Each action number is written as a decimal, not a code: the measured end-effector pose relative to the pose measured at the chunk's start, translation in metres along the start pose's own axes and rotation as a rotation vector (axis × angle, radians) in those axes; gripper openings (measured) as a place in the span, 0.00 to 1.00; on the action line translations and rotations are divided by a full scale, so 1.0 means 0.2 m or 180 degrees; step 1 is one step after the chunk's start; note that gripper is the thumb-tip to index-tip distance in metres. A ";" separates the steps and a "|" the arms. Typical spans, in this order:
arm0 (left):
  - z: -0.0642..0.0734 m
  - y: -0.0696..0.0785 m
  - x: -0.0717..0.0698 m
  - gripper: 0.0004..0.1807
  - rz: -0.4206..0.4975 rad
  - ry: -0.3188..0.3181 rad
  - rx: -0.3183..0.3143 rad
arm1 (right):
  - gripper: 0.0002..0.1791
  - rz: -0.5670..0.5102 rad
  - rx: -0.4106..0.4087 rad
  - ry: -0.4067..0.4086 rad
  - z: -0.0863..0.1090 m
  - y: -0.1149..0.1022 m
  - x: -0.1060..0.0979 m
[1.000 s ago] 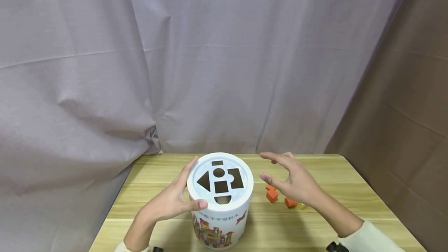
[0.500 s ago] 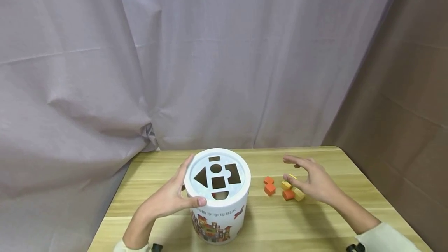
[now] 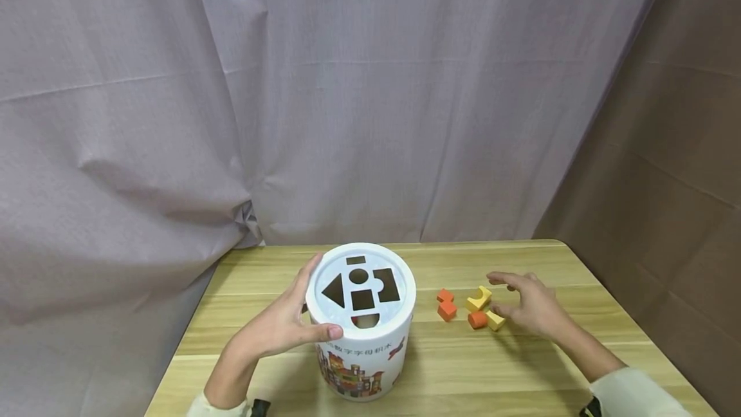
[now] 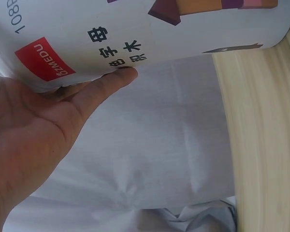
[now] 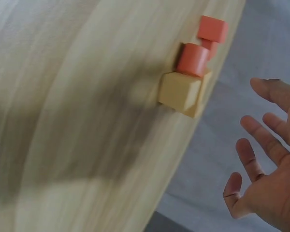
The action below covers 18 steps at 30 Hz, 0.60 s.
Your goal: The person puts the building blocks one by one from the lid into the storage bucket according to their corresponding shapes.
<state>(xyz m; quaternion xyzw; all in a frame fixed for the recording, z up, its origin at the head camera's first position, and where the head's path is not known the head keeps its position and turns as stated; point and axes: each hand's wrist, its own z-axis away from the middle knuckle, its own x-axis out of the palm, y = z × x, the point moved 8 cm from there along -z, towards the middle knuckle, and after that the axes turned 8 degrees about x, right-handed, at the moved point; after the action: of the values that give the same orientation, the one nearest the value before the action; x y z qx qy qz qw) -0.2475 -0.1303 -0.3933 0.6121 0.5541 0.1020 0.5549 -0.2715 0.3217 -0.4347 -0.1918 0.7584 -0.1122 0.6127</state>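
A white toy-block bucket (image 3: 370, 340) stands upright on the table. Its pale blue lid (image 3: 338, 267) has several shaped cut-outs. My left hand (image 3: 283, 324) grips the bucket's left side near the rim, thumb at the front and fingers round the far side. In the left wrist view the palm lies along the printed wall. My right hand (image 3: 532, 304) is held beside the blocks, fingers spread and nothing in them. Nearest to it are a yellow arch block (image 3: 479, 300), a yellow concave block (image 3: 495, 320) and an orange cylinder (image 3: 477, 320). Left of these lies an orange cube (image 3: 447, 311).
Another small orange block (image 3: 445, 296) lies just behind the cube. The wooden table (image 3: 451, 372) runs back to a grey curtain (image 3: 376, 114). A brown curtain (image 3: 666, 179) hangs along the right side.
My right hand has moved right from near the bucket, then lower beside the blocks, uncovering the yellow ones. My left hand keeps its grip on the bucket. The head view has shifted slightly.
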 end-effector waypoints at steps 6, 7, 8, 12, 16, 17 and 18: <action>0.00 0.00 0.00 0.76 -0.0020 -0.0006 -0.0004 | 0.38 0.0092 0.0303 -0.0012 -0.02 0.08 0.08; 0.00 0.00 0.00 0.76 -0.0028 -0.0012 0.0003 | 0.39 0.0110 0.0371 -0.0021 -0.03 0.09 0.09; 0.00 -0.01 0.00 0.76 -0.0026 -0.0017 0.0009 | 0.40 0.0132 0.0421 -0.0021 -0.03 0.09 0.10; 0.00 -0.02 0.01 0.75 -0.0025 -0.0023 0.0028 | 0.42 0.0206 0.0540 -0.0011 -0.06 0.09 0.13; 0.00 -0.03 0.01 0.75 -0.0019 -0.0026 0.0022 | 0.42 0.0334 0.0704 -0.0056 -0.09 0.10 0.17; 0.00 -0.03 0.01 0.75 -0.0015 -0.0027 0.0022 | 0.42 0.0380 0.0747 -0.0077 -0.09 0.10 0.18; 0.00 -0.03 0.01 0.75 -0.0019 -0.0025 0.0023 | 0.42 0.0413 0.0788 -0.0098 -0.10 0.11 0.19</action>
<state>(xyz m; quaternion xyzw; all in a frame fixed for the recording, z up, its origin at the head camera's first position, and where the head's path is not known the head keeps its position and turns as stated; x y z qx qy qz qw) -0.2498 -0.1300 -0.3986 0.6129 0.5541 0.0959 0.5551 -0.3011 0.3235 -0.4729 -0.0670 0.7401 -0.1622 0.6492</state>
